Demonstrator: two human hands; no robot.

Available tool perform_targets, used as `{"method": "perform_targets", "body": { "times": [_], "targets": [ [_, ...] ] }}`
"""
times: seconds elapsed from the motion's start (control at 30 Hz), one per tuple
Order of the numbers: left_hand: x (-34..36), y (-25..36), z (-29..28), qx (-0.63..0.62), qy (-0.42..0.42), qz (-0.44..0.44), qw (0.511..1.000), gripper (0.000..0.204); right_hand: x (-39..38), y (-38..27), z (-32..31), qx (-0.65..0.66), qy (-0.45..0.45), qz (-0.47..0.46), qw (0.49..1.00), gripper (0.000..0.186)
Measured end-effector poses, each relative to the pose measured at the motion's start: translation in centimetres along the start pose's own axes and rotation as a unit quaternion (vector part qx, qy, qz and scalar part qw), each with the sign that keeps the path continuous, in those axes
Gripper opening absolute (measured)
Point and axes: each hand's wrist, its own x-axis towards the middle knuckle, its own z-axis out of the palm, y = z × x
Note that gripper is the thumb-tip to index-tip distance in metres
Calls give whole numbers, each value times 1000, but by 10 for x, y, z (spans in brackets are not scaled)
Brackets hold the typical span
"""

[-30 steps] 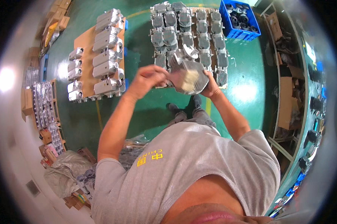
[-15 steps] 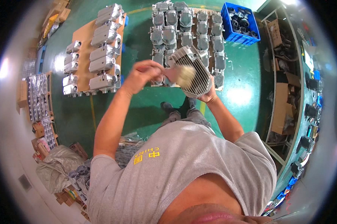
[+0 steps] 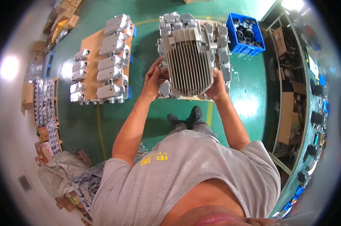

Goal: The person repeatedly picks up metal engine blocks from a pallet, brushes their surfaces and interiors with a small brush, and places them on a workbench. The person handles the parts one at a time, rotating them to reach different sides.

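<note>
Metal housing [image 3: 189, 67] between 2 hands [image 3: 217, 87]

Workshop or small factory. Green floor [image 3: 253, 120] with yellow lines [image 3: 99, 122] below both grips. Beyond left grip [image 3: 152, 82] and right grip [image 3: 217, 87]: like castings [image 3: 223, 56] in rows. Left of left grip: metal housings [image 3: 111, 62] lined up on a board [image 3: 89, 41]. Right of right grip, farther out: blue crate [image 3: 249, 49] of dark parts; then shelf [image 3: 280, 162] with cartons [image 3: 286, 126], desk [image 3: 291, 190] with black parts.
</note>
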Motion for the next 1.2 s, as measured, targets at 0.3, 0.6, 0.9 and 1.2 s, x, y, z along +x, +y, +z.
{"method": "perform_targets", "body": {
  "times": [0.3,0.6,0.9,1.2],
  "targets": [
    [-2,-49,-9,158,101,-25,982,56,27,19,-37,-129,81,113,982,76],
    [7,71,-27,492,131,-62,858,48,1,44,-83,169,83,76,979,58],
    [40,78,-1,335,-136,40,931,20,-11,50,-100,182,77,63,978,57],
    [36,69,32,288,-174,-68,939,20,-29,59,-123,215,110,85,967,58]
  ]
}}
